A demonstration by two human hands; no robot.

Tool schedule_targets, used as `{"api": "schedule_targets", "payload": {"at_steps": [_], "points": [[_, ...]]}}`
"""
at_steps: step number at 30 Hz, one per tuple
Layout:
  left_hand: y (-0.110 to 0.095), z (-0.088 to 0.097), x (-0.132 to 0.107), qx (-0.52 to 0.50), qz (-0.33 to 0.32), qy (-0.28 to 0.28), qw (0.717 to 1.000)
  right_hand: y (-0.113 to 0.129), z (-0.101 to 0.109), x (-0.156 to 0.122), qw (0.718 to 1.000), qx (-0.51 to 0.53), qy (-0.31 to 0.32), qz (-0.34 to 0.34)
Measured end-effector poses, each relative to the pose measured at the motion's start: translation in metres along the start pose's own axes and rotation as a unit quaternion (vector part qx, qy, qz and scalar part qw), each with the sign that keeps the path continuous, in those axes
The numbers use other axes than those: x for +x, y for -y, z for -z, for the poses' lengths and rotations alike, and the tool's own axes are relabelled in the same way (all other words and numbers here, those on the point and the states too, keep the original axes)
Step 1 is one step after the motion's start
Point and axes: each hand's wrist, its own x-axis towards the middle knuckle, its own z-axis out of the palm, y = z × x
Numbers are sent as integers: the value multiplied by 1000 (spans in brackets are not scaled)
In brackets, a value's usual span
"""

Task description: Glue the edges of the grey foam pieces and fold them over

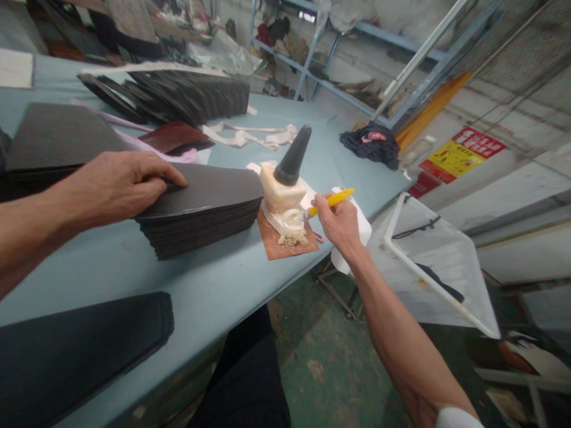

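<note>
My left hand (129, 181) lies on a thick stack of dark grey sheets (214, 187), thumb and forefinger stretched out on the top sheet. In my right hand (339, 220) is a brush with a yellow handle (332, 200). Its tip is in the white glue-like paste at the mouth of a cream-crusted container (283, 193), just right of the stack. A black cone (294, 156) rises from this container. Under it lies a brown board (272, 241) with dried lumps on it.
More dark sheets fan out at the back (191, 95); another dark pile (62, 137) stands left, and one (80, 351) lies near the front edge. A white bin (446, 255) stands right of the table (200, 297). Dark cloth (372, 145) lies at the far corner.
</note>
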Motion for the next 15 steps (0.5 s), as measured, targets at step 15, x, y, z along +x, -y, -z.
{"api": "schedule_targets", "payload": {"at_steps": [15], "points": [[-2, 1, -3, 0, -6, 7, 1000, -13, 1, 1, 998, 50, 13, -37]]}}
